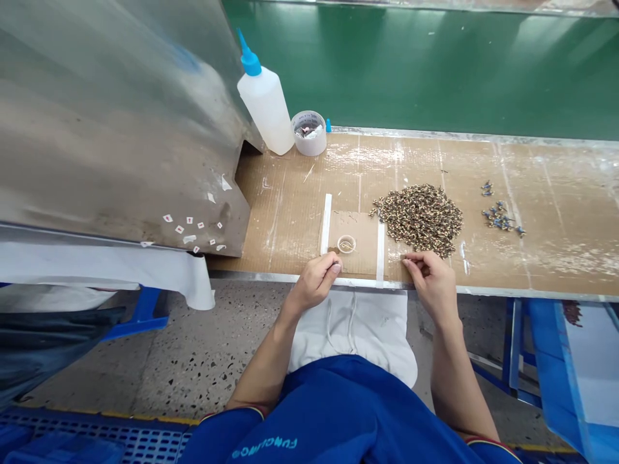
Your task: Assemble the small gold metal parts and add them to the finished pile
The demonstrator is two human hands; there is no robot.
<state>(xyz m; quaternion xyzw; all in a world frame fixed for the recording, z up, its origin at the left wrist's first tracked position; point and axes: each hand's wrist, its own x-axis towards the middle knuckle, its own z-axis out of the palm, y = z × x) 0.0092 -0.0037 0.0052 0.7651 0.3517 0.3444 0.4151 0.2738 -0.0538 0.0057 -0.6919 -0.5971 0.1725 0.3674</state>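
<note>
Head view, looking down at a person seated at a long workbench:

1. Left hand (316, 280): it rests at the bench's near edge, with the thumb and fingertips (336, 265) pressed together in a pinch. Whatever they hold is too small to tell. The hand sits just beside a cardboard pad (360, 241).
2. Right hand (430, 282): its thumb and forefinger (405, 261) also pinch together, with anything held too small to make out. They are just beside the lower edge of a mound of mottled brown-and-cream beads (418, 219).
3. Pad: white tape strips (326, 222) run along its two sides, and a small clear ring (347, 244) lies on it, near the left hand.
4. Farther right: a small scatter of blue-grey pieces (498, 216) lies on the bench (556, 251), well apart from the beads.
5. Far end of the bench: a white glue bottle (265, 106) with a blue nozzle stands upright — next to it is a tape roll (308, 133) holding scraps.
6. Left of the bench: a metal housing (120, 122) is dotted with small white paper scraps (193, 229).
7. Below the hands: a white cloth (353, 328) covers the lap, beneath a blue shirt (338, 412).
</note>
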